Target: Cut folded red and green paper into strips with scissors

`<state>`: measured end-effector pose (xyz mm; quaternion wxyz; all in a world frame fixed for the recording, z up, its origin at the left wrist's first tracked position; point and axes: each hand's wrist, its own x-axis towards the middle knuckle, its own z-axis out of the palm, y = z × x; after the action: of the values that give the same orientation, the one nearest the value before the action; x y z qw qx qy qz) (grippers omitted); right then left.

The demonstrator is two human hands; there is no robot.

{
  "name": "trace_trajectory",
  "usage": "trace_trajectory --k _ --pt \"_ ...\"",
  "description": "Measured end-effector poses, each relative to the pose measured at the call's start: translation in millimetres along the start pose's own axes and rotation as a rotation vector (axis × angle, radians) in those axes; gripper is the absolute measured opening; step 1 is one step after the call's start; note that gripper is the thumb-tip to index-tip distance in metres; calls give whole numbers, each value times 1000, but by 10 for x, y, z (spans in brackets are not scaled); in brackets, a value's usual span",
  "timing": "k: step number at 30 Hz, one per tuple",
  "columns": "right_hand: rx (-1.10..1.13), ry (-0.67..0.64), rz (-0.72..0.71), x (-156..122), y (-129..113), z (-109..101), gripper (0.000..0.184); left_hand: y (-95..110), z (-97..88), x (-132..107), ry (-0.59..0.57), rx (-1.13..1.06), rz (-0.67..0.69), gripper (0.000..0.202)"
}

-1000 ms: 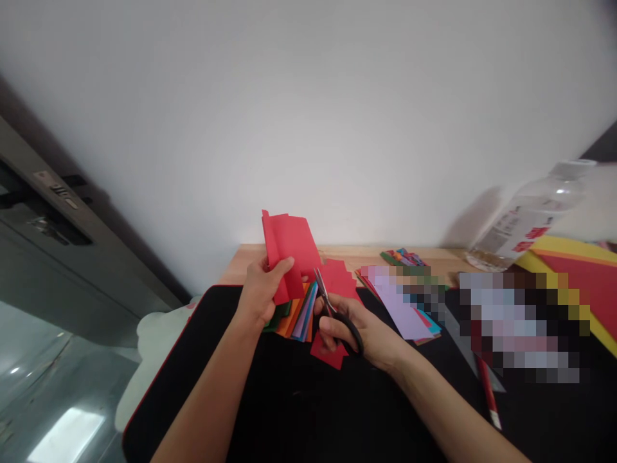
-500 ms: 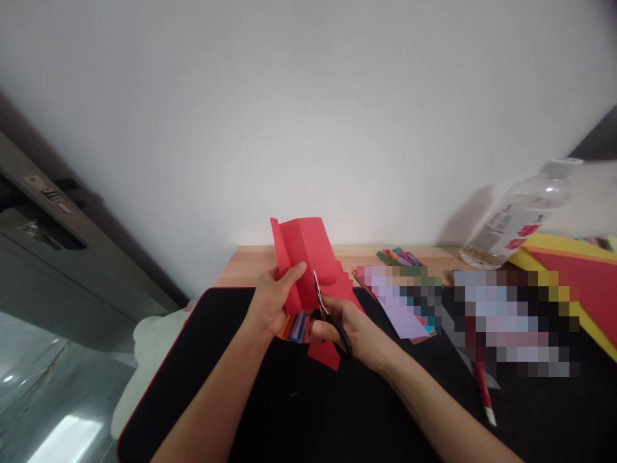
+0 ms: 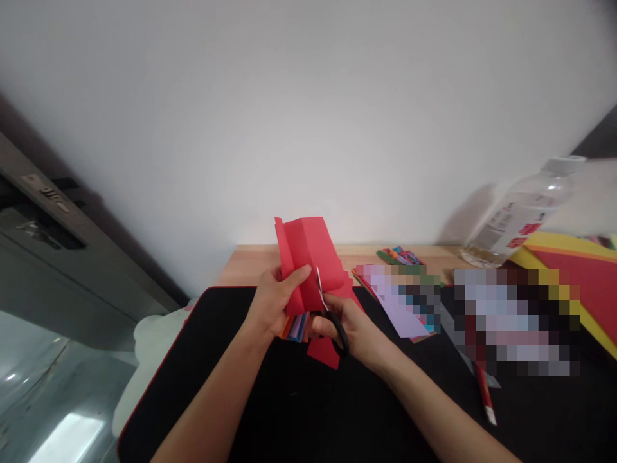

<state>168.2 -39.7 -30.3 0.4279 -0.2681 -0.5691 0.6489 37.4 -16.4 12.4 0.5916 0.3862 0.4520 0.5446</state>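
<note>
My left hand (image 3: 274, 299) is closed on a creased sheet of red paper (image 3: 315, 247), its thumb pressed on the front face. In my right hand (image 3: 349, 325) is a pair of scissors (image 3: 336, 325) with black handles. Their blades point up and lie against the lower part of the red sheet, along a cut line. Below the hands, a red paper scrap (image 3: 324, 354) lies on the black mat (image 3: 289, 418). Folded strips of coloured paper (image 3: 297, 326) show beneath the red sheet, partly hidden by my hands.
A clear plastic bottle (image 3: 525, 215) stands at the right by the wall. Lilac paper (image 3: 400, 315), a ruler (image 3: 457, 341) and a red pencil-like stick (image 3: 484, 395) lie right of my hands. Yellow and red sheets (image 3: 583, 283) sit far right. A door (image 3: 53, 244) is at left.
The scissors' blades have come closer together on the red sheet. The sheet and my left hand have shifted slightly to the right.
</note>
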Motion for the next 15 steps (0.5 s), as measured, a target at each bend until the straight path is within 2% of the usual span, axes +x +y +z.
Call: trace_trajectory --k 15 --pt "16 -12 7 -9 -18 16 54 -19 -1 10 -18 26 34 27"
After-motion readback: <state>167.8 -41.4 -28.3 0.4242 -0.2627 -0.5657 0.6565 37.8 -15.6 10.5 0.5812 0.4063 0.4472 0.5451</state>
